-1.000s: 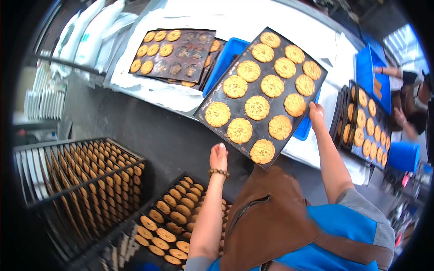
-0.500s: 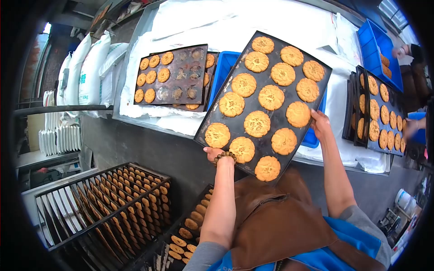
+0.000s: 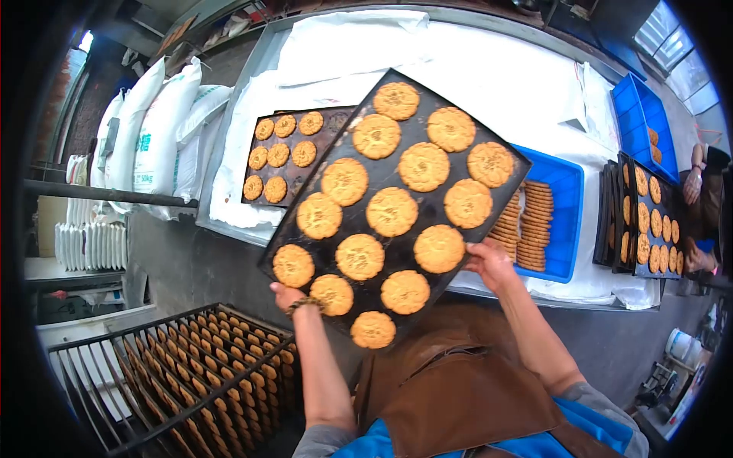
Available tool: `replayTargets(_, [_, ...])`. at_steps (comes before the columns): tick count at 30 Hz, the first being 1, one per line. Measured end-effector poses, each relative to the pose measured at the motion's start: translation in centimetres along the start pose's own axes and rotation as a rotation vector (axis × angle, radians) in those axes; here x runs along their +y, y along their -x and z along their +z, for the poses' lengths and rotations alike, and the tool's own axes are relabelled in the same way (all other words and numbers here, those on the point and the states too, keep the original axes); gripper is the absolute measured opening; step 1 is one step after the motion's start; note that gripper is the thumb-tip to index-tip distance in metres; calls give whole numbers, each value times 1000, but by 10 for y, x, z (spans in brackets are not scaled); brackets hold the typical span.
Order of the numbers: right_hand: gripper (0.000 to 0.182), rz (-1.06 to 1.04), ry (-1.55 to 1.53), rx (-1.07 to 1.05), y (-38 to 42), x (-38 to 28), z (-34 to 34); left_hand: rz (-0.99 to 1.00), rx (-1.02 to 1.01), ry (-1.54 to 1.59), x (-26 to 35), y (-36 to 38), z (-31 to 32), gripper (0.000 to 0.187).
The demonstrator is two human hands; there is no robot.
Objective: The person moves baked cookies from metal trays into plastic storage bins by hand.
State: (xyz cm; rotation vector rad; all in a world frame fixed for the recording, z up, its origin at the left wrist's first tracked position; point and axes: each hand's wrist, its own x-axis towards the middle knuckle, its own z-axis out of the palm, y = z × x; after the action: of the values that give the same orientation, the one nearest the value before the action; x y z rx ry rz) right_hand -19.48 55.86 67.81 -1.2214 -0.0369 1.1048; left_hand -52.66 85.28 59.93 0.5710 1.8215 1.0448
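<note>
Covering the steel table (image 3: 252,114), white sheeting (image 3: 489,69) bears trays.

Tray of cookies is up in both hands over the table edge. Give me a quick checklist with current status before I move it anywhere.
1. Left hand grips the tray edge: ok.
2. Right hand grips the opposite edge: ok.
3. Cookies sitting apart in rows, none sliding off: ok.
4. Tray level: not ok, it looks tilted.
5. Blue crate free to take more: cannot tell, stacked cookies already fill part of it.
6. Rack below clear of the tray: ok.

White-covered table (image 3: 489,53); stacked sacks (image 3: 156,130); bright windows (image 3: 672,38)
</note>
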Motion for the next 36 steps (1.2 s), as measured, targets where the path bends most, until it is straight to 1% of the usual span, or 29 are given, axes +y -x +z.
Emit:
replayTargets(2, [35, 41, 7, -45, -8, 2, -13, 74, 85, 86, 8, 12, 3, 64])
replayTargets(4, [36, 93, 19, -78, -17, 4, -23, 162, 144, 35, 34, 51, 5, 64])
replayTargets(6, [37, 153, -35, -105, -14, -1, -24, 222, 210, -27, 51, 70, 6, 65])
replayTargets(7, [36, 186, -87, -80, -15, 1, -28, 290, 181, -109, 39, 42, 1, 65])
replayTargets(9, [37, 232, -139, -109, -17, 6, -39, 283, 124, -93, 33, 20, -8, 64])
replayTargets(10, [38, 238, -166, -141, -22, 8, -37, 230, 77, 20, 47, 17, 0, 63])
replayTargets(12, [41, 320, -217, -139, -23, 14, -39, 294, 122, -144, 52, -5, -8, 61])
replayTargets(14, [41, 375, -231, -100, -21, 15, -32, 376, 133, -197, 68, -6, -7, 60])
replayTargets(15, [41, 407, -279, -119, -25, 23, -33, 299, 162, -250, 87, 17, -1, 61])
replayTargets(16, [40, 432, -329, -133, -25, 22, -30, 328, 154, -303, 93, 11, 1, 61])
replayTargets(18, [39, 425, -348, -75, -32, 32, -21, 405, 164, -371, 103, -3, 20, 61])
replayTargets(20, [38, 466, -341, -80, -31, 40, -17, 477, 128, -430, 102, -40, 26, 60])
replayTargets(22, [40, 504, -375, -24, -41, 59, -17, 558, 138, -537, 105, -68, 39, 61])
replayTargets(23, [40, 510, -378, 3, -41, 57, -12, 582, 135, -538, 106, -81, 49, 61])
replayTargets(24, [41, 512, -371, 16, -38, 48, -9, 607, 142, -524, 112, -79, 57, 62])
replayTargets(26, [43, 497, -404, 18, -51, 61, -9, 575, 126, -470, 128, -60, 81, 63])
replayTargets(27, [45, 503, -434, 3, -59, 63, -9, 603, 122, -578, 135, -61, 90, 64])
replayTargets(28, [45, 500, -456, 16, -66, 67, -9, 615, 106, -594, 139, -63, 103, 64])
replayTargets(30, [49, 567, -489, 41, -75, 71, -11, 617, 25, -481, 147, -68, 120, 66])
replayTargets(32, [46, 597, -452, 91, -61, 55, -6, 666, 32, -553, 152, -62, 120, 65])
replayTargets(34, [34, 562, -468, 62, -64, 51, -7, 624, -55, -414, 149, -67, 147, 64])
replayTargets(36, [33, 550, -487, 85, -61, 49, -6, 619, -115, -470, 153, -62, 175, 63])
